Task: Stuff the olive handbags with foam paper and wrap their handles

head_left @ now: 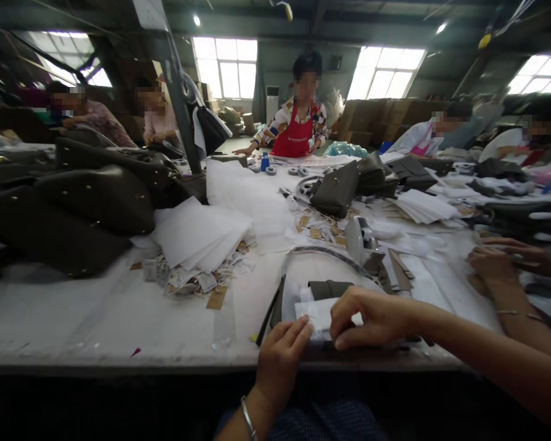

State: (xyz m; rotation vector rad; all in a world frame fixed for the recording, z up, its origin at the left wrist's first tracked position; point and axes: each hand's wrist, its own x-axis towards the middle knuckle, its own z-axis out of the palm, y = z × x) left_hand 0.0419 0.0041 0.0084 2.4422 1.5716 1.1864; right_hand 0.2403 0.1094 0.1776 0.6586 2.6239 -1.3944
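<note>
At the table's near edge my left hand point(280, 355) and my right hand point(371, 318) both pinch a small white paper piece point(316, 313). It lies on a dark olive leather part point(328, 288) with a thin strap point(321, 252) arching behind it. Both hands have their fingers closed on the paper's edges. My left wrist wears a bracelet point(248, 419).
Stacks of white sheets point(202, 236) and loose tags point(316, 229) cover the white table point(96, 306). Dark olive bags point(73, 202) pile up at left; one stands at centre point(337, 190). A co-worker's hands point(500, 260) rest at right. Several people work at the far side.
</note>
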